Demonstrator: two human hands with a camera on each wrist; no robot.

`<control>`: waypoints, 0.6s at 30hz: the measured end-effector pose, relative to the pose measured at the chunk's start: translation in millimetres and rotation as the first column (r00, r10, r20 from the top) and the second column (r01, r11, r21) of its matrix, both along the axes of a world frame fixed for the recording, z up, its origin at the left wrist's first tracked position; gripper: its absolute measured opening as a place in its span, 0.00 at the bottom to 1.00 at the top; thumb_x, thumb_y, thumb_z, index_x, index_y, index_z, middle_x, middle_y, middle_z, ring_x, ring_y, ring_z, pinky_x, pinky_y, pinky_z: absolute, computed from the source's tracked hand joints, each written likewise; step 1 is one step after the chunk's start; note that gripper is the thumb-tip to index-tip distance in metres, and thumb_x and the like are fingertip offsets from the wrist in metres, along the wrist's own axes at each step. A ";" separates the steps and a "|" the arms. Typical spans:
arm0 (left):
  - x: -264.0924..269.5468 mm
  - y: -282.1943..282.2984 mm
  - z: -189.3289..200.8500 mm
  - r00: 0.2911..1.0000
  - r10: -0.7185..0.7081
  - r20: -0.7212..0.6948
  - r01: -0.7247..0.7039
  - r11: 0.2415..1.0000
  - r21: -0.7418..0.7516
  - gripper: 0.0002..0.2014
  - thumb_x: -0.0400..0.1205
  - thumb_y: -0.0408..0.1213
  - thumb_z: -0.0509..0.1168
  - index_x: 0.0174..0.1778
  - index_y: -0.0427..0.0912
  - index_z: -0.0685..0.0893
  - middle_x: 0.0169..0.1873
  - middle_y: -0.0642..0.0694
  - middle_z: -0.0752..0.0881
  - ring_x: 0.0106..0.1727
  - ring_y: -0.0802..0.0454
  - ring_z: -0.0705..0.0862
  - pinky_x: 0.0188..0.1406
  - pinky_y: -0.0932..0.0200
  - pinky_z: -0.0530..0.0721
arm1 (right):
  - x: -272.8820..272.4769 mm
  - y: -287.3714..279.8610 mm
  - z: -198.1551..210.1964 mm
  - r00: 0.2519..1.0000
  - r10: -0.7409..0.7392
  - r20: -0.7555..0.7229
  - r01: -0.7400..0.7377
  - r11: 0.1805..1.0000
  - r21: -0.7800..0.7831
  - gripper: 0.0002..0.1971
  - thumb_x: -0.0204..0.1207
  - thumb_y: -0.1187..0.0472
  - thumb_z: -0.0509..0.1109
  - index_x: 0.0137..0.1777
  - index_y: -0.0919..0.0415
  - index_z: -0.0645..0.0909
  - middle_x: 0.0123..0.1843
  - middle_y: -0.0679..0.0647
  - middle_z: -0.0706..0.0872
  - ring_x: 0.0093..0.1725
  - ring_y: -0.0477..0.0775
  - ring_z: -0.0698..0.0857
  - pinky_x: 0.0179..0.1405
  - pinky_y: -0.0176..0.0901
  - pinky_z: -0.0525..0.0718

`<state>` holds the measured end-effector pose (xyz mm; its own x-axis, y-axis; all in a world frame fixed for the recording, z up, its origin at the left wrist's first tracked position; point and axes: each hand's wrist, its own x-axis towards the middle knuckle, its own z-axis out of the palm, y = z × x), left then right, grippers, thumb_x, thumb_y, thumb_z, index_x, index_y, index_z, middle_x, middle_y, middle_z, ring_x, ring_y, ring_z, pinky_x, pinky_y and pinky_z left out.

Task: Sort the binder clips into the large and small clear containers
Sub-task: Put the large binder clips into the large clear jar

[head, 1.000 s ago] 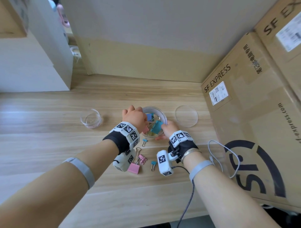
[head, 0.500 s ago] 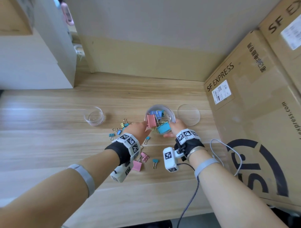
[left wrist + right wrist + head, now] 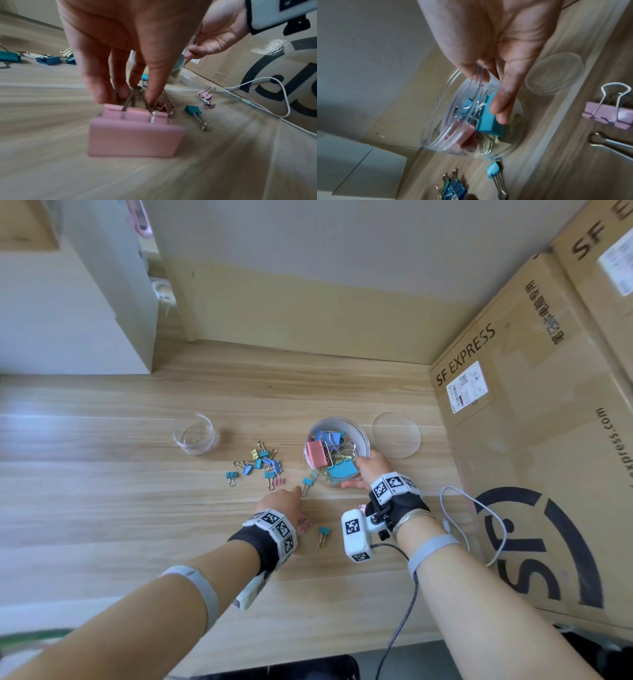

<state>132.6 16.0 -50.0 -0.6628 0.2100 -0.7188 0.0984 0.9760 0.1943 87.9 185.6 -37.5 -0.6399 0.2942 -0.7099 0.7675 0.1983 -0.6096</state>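
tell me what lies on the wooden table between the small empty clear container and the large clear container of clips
In the head view, a loose cluster of small binder clips lies between the small clear container and the large clear container, mostly blue and teal, with some yellow and pink.

cardboard box (image 3: 534,440): "SF EXPRESS" | side: "express.com" | shipping label (image 3: 467,387): unreadable

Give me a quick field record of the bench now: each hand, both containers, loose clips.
left hand: pinches the wire handles of a large pink binder clip on the table
right hand: grip on the rim of the large clear container
large container contents: large clips, pink, teal, blue
small clear container: no clips visible inside
loose small binder clips: scattered between the containers
clear lid: flat, right of the large container
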 end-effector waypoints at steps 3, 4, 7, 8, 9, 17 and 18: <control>-4.9 2.2 0.9 0.999 0.045 -0.010 -0.044 0.998 0.037 0.24 0.79 0.31 0.64 0.70 0.41 0.65 0.57 0.39 0.82 0.56 0.42 0.83 0.45 0.53 0.81 | 0.1 -0.2 -0.8 1.000 0.020 -0.020 -0.019 1.000 0.017 0.11 0.78 0.67 0.64 0.59 0.64 0.75 0.56 0.61 0.85 0.56 0.69 0.86 0.52 0.54 0.88; -6.8 1.1 1.7 0.998 0.064 -0.019 -0.063 0.997 0.050 0.23 0.78 0.30 0.64 0.69 0.40 0.65 0.58 0.39 0.82 0.56 0.42 0.83 0.47 0.52 0.82 | 0.4 0.6 -0.5 0.999 0.044 -0.015 -0.044 0.999 0.024 0.11 0.76 0.68 0.66 0.57 0.63 0.75 0.58 0.61 0.85 0.56 0.69 0.86 0.55 0.56 0.87; -15.0 -6.4 3.7 0.989 0.142 -0.040 -0.138 0.986 0.098 0.19 0.77 0.29 0.65 0.63 0.39 0.71 0.55 0.40 0.83 0.49 0.44 0.82 0.46 0.55 0.83 | 0.3 2.0 3.0 1.000 0.030 0.003 -0.030 0.999 0.019 0.13 0.78 0.68 0.64 0.62 0.67 0.75 0.58 0.66 0.85 0.56 0.70 0.87 0.49 0.53 0.89; -19.5 -9.6 5.5 0.985 0.166 -0.035 -0.161 0.981 0.111 0.17 0.77 0.30 0.65 0.61 0.39 0.73 0.53 0.41 0.84 0.45 0.46 0.81 0.43 0.57 0.81 | 0.0 2.0 4.8 1.000 0.018 -0.004 -0.018 1.000 0.022 0.15 0.80 0.67 0.61 0.66 0.69 0.74 0.60 0.69 0.84 0.57 0.70 0.86 0.40 0.46 0.91; -25.1 -12.1 8.4 0.984 0.179 -0.024 -0.175 0.977 0.121 0.14 0.77 0.32 0.65 0.59 0.39 0.76 0.51 0.42 0.84 0.43 0.47 0.80 0.42 0.59 0.81 | -0.8 2.2 5.6 1.000 0.015 -0.007 -0.014 0.999 0.032 0.16 0.81 0.67 0.58 0.68 0.70 0.73 0.61 0.71 0.83 0.57 0.69 0.86 0.32 0.40 0.90; -86.6 -26.0 63.8 0.897 0.414 0.156 -0.439 0.786 0.435 0.04 0.80 0.32 0.66 0.46 0.36 0.83 0.31 0.46 0.85 0.28 0.56 0.82 0.25 0.66 0.83 | -6.4 -2.1 13.4 0.999 0.036 -0.005 -0.036 0.999 0.041 0.16 0.82 0.67 0.57 0.68 0.71 0.73 0.63 0.72 0.82 0.58 0.68 0.86 0.26 0.37 0.87; -93.4 -27.6 72.8 0.858 0.469 0.210 -0.508 0.713 0.483 0.02 0.80 0.31 0.66 0.45 0.37 0.82 0.30 0.45 0.84 0.28 0.56 0.83 0.23 0.68 0.85 | -6.8 -3.4 15.5 0.999 0.032 -0.009 -0.031 0.999 0.043 0.16 0.82 0.68 0.57 0.68 0.71 0.73 0.63 0.72 0.82 0.58 0.69 0.86 0.25 0.38 0.87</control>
